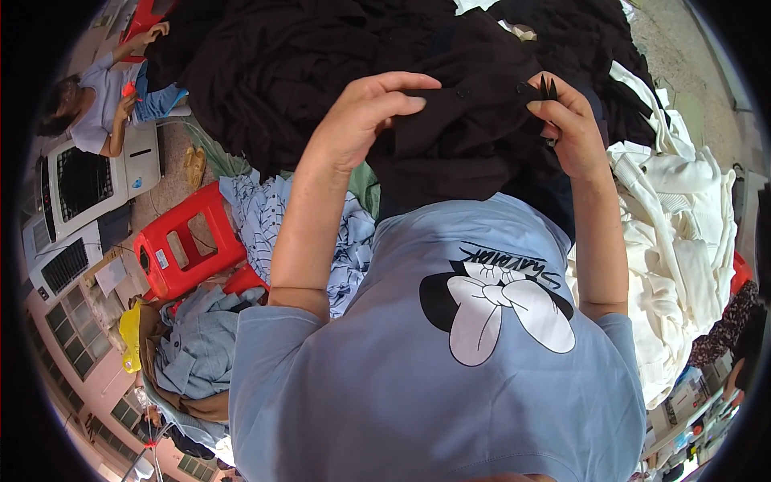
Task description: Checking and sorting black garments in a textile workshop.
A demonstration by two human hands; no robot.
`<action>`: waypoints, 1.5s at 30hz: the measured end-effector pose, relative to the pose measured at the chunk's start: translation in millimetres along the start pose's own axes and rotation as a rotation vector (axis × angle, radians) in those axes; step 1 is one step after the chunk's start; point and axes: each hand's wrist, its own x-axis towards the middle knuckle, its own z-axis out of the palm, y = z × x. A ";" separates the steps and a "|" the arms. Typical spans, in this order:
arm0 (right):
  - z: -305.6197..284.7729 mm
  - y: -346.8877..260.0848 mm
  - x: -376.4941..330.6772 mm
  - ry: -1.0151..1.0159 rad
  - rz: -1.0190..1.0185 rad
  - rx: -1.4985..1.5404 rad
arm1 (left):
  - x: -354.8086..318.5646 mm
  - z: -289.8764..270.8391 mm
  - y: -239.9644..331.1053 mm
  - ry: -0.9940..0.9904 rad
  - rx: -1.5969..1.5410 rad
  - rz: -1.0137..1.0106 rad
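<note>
A black garment [454,145] with dark buttons [463,93] along its edge is stretched between my hands, over my lap. My left hand [365,112] pinches the edge at its left end between thumb and fingers. At the other end my right hand [572,124] grips the cloth near a second button [521,88]. Small black thread snips [548,88] are also in that hand, their pointed blades sticking up past the fingers. The lower fingers of the right hand are partly hidden.
A big pile of dark clothes [273,72] spreads ahead. White garments [671,241] are heaped on my right; blue patterned cloth [281,229] lies on my left. Beyond that are a red plastic stool [189,241], a bag of grey-blue clothes [197,345] and another person [104,100].
</note>
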 end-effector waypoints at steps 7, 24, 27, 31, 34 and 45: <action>-9.9 1.3 -4.7 -0.061 -0.024 -0.015 | 10.3 33.9 -5.7 0.115 0.062 0.045; 51.0 -5.3 -2.9 0.072 -0.554 -0.715 | 7.9 35.0 -10.3 0.133 -0.099 0.085; 46.7 -4.3 8.1 -0.110 -0.391 -0.447 | 7.7 32.5 -9.4 0.100 -0.075 0.084; 34.2 -3.3 20.7 -0.197 -0.276 -0.485 | 2.7 29.1 -7.4 0.077 -0.043 0.050; 31.7 -0.6 24.0 -0.093 -0.342 -0.425 | 1.4 26.1 -8.5 0.104 -0.050 0.044; 44.0 -8.4 14.4 -0.243 -0.262 -0.548 | -0.5 22.8 -12.8 0.102 -0.042 0.053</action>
